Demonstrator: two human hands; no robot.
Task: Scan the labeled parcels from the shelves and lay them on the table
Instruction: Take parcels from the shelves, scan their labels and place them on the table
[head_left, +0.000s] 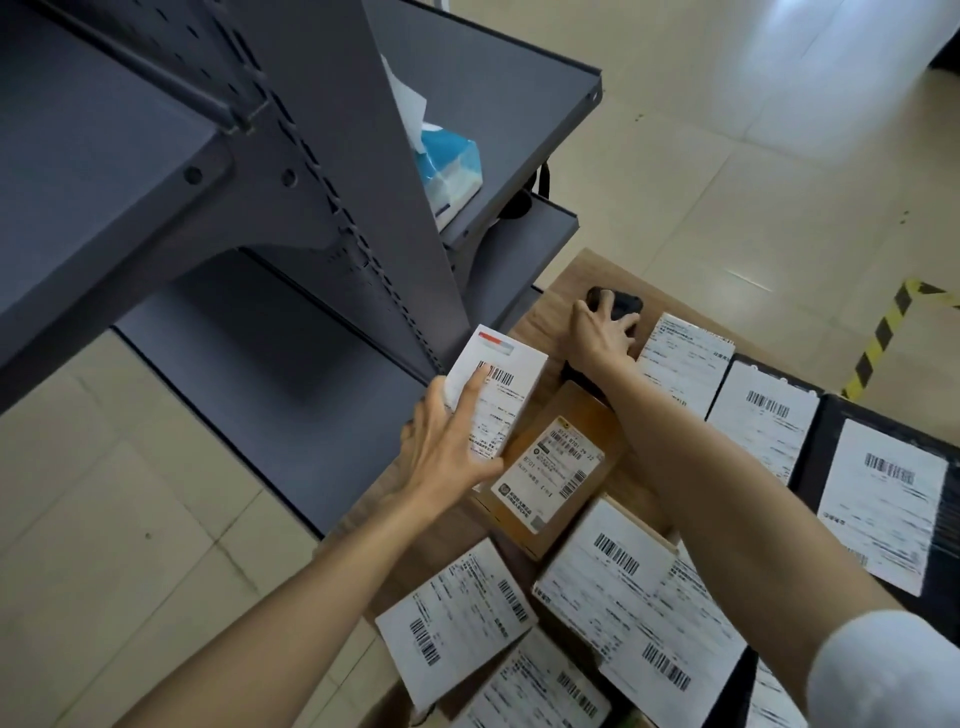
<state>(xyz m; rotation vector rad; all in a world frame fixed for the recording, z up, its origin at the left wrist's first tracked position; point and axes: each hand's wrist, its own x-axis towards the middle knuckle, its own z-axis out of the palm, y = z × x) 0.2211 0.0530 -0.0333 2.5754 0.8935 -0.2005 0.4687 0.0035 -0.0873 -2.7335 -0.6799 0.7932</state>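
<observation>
head view: the left hand (447, 447) grips the white parcel (498, 384), fingers spread wide and index finger lying across its label. the brown parcel (556, 473) lies just beside the thumb. the right hand (602, 332) curls its fingers over the black scanner (626, 304). risk: the index fingertip probably masks the barcode edge, so a scan may fail. the spread grip may also let the parcel slip.

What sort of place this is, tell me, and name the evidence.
Probably a parcel depot or stockroom: grey metal shelving, barcode-labelled parcels covering the wooden table, and a black scanner under the right hand while the left hand holds a white parcel.
</observation>
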